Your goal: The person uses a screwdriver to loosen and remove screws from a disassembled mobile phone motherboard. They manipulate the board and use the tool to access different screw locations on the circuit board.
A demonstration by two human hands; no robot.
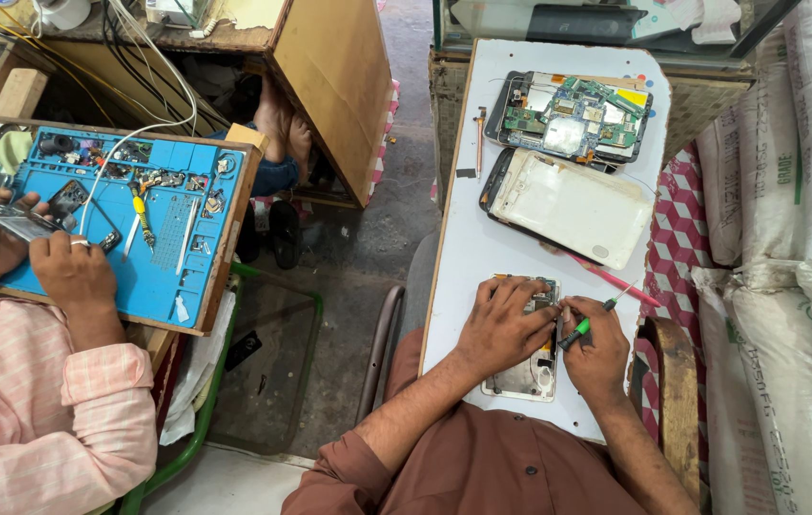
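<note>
opened phone (530, 367): lies flat on the white desk (468, 257), under both hands, its inner boards showing.
left hand (501, 324): spread over the phone's upper part, fingertips pressing it down; grasps nothing.
right hand (596, 348): clenched around a green-handled screwdriver (589, 322), whose tip end meets the phone's upper right edge, just beside the left fingertips.
pink tool (616, 281): thin stick on the desk just beyond the right hand.
white back cover (573, 205): farther beyond the hands, lying flat.
open tablet (573, 114): beyond the cover, green circuit boards bare.
blue work mat (153, 224): well apart, to the left of the left hand, where another person in a pink sleeve holds a small device (20, 224).
</note>
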